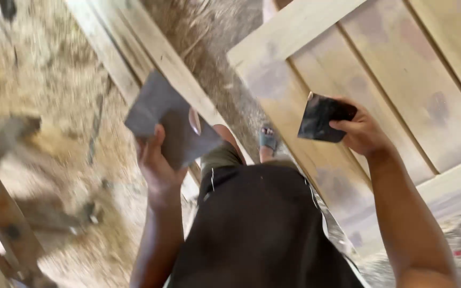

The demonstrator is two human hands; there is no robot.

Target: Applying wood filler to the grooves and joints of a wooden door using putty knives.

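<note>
Shirt: my dark shirt (262, 229) fills the bottom middle of the view, closest to the camera, with both forearms rising on either side of it.
Left hand: my left hand (158, 165) is raised and closed around the lower edge of a grey sheet (169, 120), thumb in front, fingers behind it.
Grey sheet: flat, roughly square, tilted like a diamond, held up in the air over the floor and across a pale plank (150, 48).
Right hand: my right hand (364, 133) is curled shut on a dark sheet (324, 117), thumb lying across its face, the other fingers hidden behind.
Dark sheet: small, black and slightly shiny, bent a little, held just over the door (401, 69); I cannot tell whether it touches the wood.
Door: pale, unpainted wood with a frame and long recessed panels, lying flat to my right, patched with greyish smears.
Foot: my foot in a grey sandal (268, 140) shows between the two hands, beside the door's edge.
Floor: the floor (44, 80) is covered in sawdust and shavings, blurred on the left.
</note>
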